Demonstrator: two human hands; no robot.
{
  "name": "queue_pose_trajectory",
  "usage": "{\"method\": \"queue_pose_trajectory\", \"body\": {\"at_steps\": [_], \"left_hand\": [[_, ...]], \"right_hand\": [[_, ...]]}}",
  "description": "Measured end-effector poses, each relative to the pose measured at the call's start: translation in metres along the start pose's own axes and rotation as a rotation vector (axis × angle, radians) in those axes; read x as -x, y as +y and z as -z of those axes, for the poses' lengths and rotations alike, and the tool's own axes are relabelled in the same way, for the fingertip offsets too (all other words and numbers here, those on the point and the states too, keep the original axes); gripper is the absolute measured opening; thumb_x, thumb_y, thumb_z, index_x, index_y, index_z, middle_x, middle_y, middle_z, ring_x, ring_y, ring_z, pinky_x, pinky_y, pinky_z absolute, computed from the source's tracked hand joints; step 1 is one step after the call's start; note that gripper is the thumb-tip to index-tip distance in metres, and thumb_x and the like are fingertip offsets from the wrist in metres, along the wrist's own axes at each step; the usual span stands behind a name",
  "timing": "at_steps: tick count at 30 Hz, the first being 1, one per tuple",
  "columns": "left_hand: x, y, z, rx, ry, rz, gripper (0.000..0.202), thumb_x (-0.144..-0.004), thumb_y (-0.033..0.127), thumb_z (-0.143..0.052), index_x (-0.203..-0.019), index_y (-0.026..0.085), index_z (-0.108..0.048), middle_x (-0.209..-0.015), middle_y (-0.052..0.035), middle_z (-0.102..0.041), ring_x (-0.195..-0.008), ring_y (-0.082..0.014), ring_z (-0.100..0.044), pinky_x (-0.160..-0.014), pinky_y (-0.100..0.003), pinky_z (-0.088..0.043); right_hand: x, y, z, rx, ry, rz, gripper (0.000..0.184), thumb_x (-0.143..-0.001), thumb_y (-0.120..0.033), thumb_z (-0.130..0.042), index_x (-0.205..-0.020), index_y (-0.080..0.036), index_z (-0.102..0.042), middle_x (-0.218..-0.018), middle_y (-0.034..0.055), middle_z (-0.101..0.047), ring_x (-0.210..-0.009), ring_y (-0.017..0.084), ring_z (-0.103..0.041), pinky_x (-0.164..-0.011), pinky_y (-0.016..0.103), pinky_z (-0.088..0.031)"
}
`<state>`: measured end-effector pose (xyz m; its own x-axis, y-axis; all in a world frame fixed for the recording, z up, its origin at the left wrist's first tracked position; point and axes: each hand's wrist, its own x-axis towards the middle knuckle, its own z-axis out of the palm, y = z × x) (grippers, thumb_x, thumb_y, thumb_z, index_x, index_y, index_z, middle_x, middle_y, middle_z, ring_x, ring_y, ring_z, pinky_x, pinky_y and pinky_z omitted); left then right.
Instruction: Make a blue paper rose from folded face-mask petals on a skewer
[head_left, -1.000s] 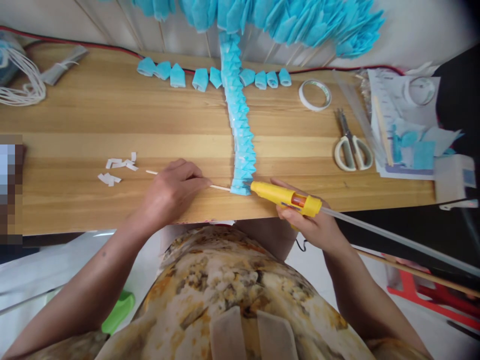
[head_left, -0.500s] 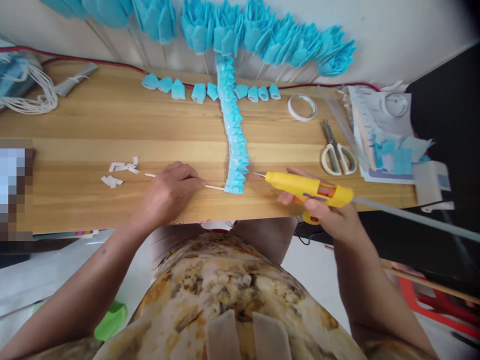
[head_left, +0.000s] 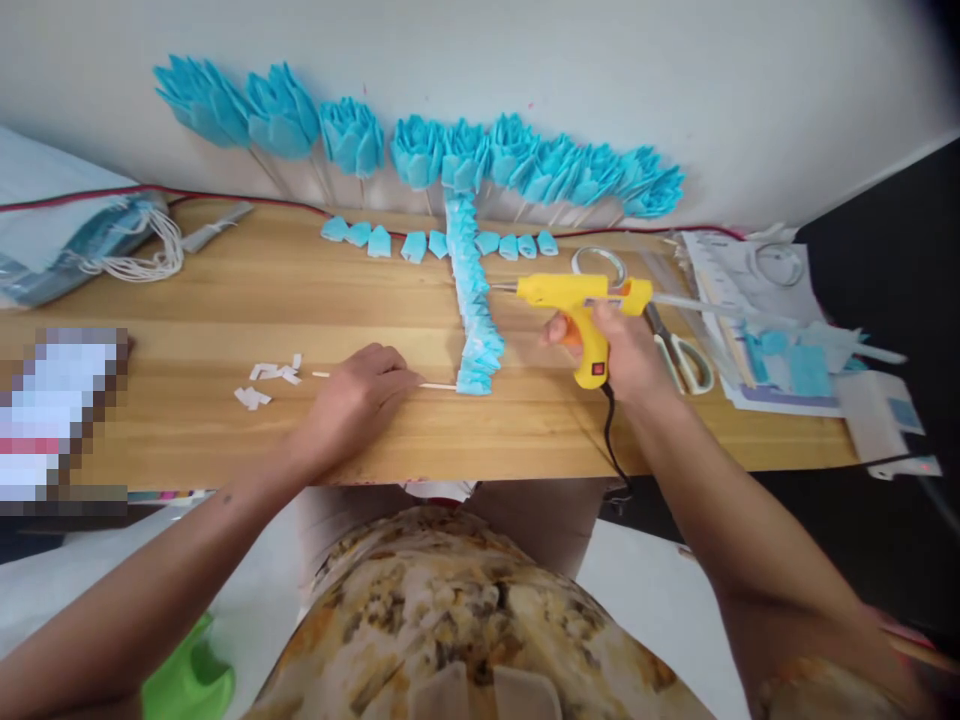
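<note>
The left hand (head_left: 366, 395) pinches a thin stick (head_left: 439, 386) whose tip reaches the near end of a pleated blue strip (head_left: 471, 295), laid front to back on the desk (head_left: 337, 310). The right hand (head_left: 628, 348) grips a yellow glue gun (head_left: 566, 292), nozzle at the strip's side; a stray squeeze could, I'd guess, drip glue onto those pleats. Back left, a plastic bag (head_left: 56, 270) seems to hold something blue.

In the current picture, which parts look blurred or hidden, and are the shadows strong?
In the head view, the right hand looks smeared; head view also: pixelated patch at left edge; same head view: soft shadows on wooden tabletop.
</note>
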<state>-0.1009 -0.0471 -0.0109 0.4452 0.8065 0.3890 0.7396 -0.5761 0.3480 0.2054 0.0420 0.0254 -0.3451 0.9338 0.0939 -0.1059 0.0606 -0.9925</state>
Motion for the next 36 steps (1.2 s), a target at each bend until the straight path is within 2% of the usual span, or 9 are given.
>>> {"method": "queue_pose_trajectory", "body": {"at_steps": [3, 8, 12, 15, 19, 23, 29, 32, 36], "left_hand": [[-0.001, 0.002, 0.000, 0.031, -0.020, -0.004, 0.029, -0.104, 0.020, -0.048, -0.094, 0.016, -0.075, -0.092, -0.0084, -0.070, -0.087, -0.0207, -0.061, -0.075, -0.032, -0.049], [0.010, 0.003, 0.002, 0.070, -0.029, -0.023, 0.026, -0.103, 0.019, -0.049, -0.098, 0.017, -0.075, -0.093, -0.0083, -0.070, -0.086, -0.0201, -0.061, -0.074, -0.032, -0.047], [0.014, 0.003, 0.008, 0.113, -0.052, -0.098, 0.026, -0.102, 0.015, -0.048, -0.101, 0.018, -0.074, -0.093, -0.0078, -0.071, -0.084, -0.0191, -0.062, -0.072, -0.030, -0.046], [0.013, 0.001, 0.011, 0.146, -0.075, -0.137, 0.026, -0.101, 0.013, -0.048, -0.100, 0.017, -0.074, -0.093, -0.0080, -0.071, -0.083, -0.0186, -0.063, -0.072, -0.030, -0.047], [0.010, -0.002, 0.012, 0.165, -0.109, -0.121, 0.026, -0.103, 0.016, -0.048, -0.103, 0.017, -0.074, -0.095, -0.0088, -0.071, -0.087, -0.0192, -0.063, -0.075, -0.030, -0.048], [0.007, -0.003, 0.012, 0.195, -0.131, -0.099, 0.026, -0.102, 0.018, -0.049, -0.102, 0.018, -0.075, -0.095, -0.0095, -0.072, -0.088, -0.0197, -0.064, -0.076, -0.031, -0.050], [0.002, 0.002, 0.019, 0.195, -0.105, -0.089, 0.022, -0.101, 0.024, -0.056, -0.113, 0.016, -0.074, -0.102, -0.0116, -0.075, -0.091, -0.0215, -0.067, -0.078, -0.033, -0.053], [-0.008, 0.005, 0.033, 0.216, -0.075, 0.001, 0.025, -0.101, 0.029, -0.056, -0.113, 0.018, -0.074, -0.104, -0.0112, -0.075, -0.092, -0.0207, -0.069, -0.076, -0.031, -0.053], [-0.042, -0.003, 0.045, 0.245, -0.029, 0.180, 0.028, -0.099, 0.038, -0.055, -0.099, 0.020, -0.077, -0.088, -0.0057, -0.074, -0.074, -0.0168, -0.066, -0.066, -0.027, -0.049]], "right_hand": [[-0.027, 0.004, 0.006, -0.146, 0.118, -0.064, 0.047, -0.076, -0.070, -0.072, -0.075, -0.023, -0.067, -0.068, 0.0013, -0.066, -0.069, 0.022, -0.069, -0.080, 0.047, -0.062], [-0.056, 0.004, 0.010, -0.265, 0.207, -0.121, 0.047, -0.084, -0.069, -0.064, -0.071, -0.024, -0.065, -0.067, 0.0003, -0.063, -0.067, 0.017, -0.065, -0.075, 0.038, -0.062], [-0.046, 0.002, 0.012, -0.054, 0.105, -0.068, 0.051, -0.085, -0.074, -0.058, -0.073, -0.025, -0.065, -0.069, 0.0023, -0.065, -0.071, 0.021, -0.067, -0.070, 0.038, -0.059], [-0.027, 0.004, 0.014, 0.118, -0.033, -0.069, 0.048, -0.081, -0.072, -0.066, -0.080, -0.024, -0.068, -0.073, 0.0041, -0.070, -0.074, 0.023, -0.070, -0.070, 0.039, -0.058], [-0.006, 0.008, 0.016, 0.171, -0.169, -0.145, 0.045, -0.076, -0.065, -0.076, -0.096, -0.024, -0.072, -0.074, 0.0028, -0.073, -0.072, 0.023, -0.071, -0.071, 0.039, -0.060], [-0.004, 0.014, 0.018, 0.148, -0.139, -0.166, 0.048, -0.077, -0.068, -0.072, -0.091, -0.022, -0.072, -0.073, 0.0036, -0.073, -0.069, 0.022, -0.071, -0.069, 0.039, -0.061], [-0.015, 0.028, 0.027, 0.117, 0.029, -0.127, 0.050, -0.081, -0.074, -0.063, -0.079, -0.025, -0.068, -0.075, 0.0065, -0.074, -0.073, 0.025, -0.074, -0.063, 0.038, -0.059], [-0.018, 0.032, 0.029, 0.104, 0.048, -0.124, 0.052, -0.084, -0.076, -0.058, -0.079, -0.025, -0.066, -0.073, 0.0066, -0.073, -0.071, 0.025, -0.074, -0.058, 0.038, -0.057], [-0.018, 0.027, 0.026, 0.062, 0.059, -0.120, 0.055, -0.083, -0.078, -0.056, -0.077, -0.025, -0.067, -0.076, 0.0081, -0.074, -0.076, 0.027, -0.075, -0.060, 0.040, -0.059]]}}
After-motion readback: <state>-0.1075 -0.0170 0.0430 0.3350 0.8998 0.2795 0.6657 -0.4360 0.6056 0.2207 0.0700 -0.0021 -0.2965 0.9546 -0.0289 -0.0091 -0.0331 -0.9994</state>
